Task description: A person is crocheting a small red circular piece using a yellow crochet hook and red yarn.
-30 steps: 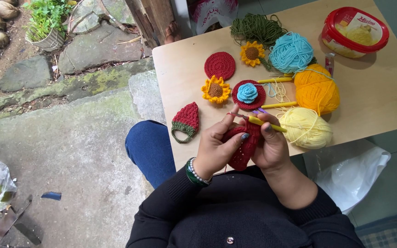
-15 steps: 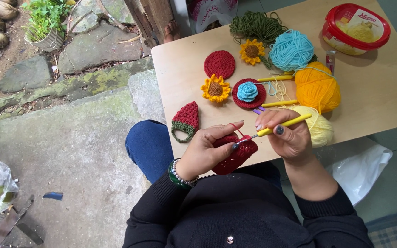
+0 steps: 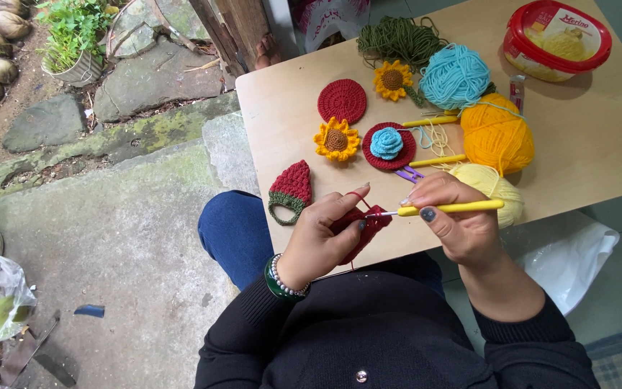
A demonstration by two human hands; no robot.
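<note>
Left hand (image 3: 318, 241) pinches red crochet piece (image 3: 361, 227) at table (image 3: 275, 101) near edge, lower centre; right hand (image 3: 455, 223) grips yellow hook (image 3: 448, 209); hands apart; open table at right.

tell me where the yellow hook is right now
In the head view, the yellow hook is in the right hand, just in front of the pale yarn, tip at the red piece.

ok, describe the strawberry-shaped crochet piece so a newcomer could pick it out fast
Start at the wooden table and go to its near left corner, close to the person's knee. The strawberry-shaped crochet piece lies there alone, left of the left hand. It is the only pointed piece: red body, green band at the base; its neighbours are round.
</note>
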